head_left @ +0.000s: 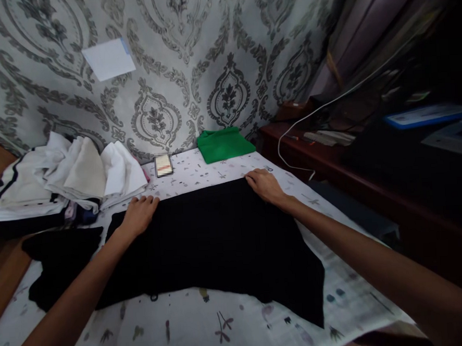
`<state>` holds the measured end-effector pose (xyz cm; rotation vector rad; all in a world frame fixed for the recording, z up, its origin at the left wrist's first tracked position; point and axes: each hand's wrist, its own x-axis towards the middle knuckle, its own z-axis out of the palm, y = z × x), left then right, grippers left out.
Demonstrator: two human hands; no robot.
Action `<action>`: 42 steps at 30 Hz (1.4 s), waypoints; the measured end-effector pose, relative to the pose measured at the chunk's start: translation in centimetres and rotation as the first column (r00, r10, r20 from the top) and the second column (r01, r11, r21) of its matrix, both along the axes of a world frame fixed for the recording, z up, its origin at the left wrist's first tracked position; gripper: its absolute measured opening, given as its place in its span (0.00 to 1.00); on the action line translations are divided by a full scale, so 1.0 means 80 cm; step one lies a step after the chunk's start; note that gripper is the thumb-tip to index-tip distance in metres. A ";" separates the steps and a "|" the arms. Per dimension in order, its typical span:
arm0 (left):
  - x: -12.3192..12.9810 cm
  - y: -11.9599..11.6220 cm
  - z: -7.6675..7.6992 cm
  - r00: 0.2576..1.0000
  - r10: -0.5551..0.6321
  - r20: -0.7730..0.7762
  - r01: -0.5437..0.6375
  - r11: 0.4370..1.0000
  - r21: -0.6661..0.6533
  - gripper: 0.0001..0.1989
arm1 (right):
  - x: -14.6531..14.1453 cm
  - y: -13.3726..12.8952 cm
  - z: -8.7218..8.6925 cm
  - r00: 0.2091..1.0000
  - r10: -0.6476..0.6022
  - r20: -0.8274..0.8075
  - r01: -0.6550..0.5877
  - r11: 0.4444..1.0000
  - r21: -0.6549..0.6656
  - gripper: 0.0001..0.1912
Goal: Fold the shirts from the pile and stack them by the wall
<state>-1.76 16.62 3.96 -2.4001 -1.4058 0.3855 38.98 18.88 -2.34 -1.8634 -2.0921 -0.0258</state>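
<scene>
A large black cloth (215, 242) lies spread on a white patterned sheet (178, 327). My left hand (139, 214) rests at its far edge on the left, fingers curled over the fabric. At the far right corner of the cloth, the bent fingers of my right hand (265, 185) grip the same edge. Another black piece (64, 261) lies to the left, partly behind my left forearm. Beyond my right hand sits a folded green cloth (225, 144), touched by neither hand.
Folded white and cream clothes (74, 172) are piled at the back left. A small framed card (164, 165) stands near the patterned wall. On the right, a dark red table (332, 161) holds papers, and a white cable (280, 144) hangs over it.
</scene>
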 end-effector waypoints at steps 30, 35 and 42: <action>-0.101 -0.142 0.018 0.885 0.064 0.461 0.075 0.958 -0.277 0.17 | -0.037 -0.149 0.014 0.848 0.530 0.001 -0.528 0.845 0.085 0.21; -0.136 -0.216 -0.015 0.882 -0.016 0.471 0.128 0.970 -0.207 0.20 | 0.015 -0.250 0.036 0.878 0.478 -0.015 -0.477 0.878 0.051 0.18; -0.165 -0.216 -0.035 0.883 -0.113 0.455 0.152 0.987 -0.050 0.18 | 0.033 -0.321 0.029 0.874 0.483 0.052 -0.482 0.876 -0.037 0.25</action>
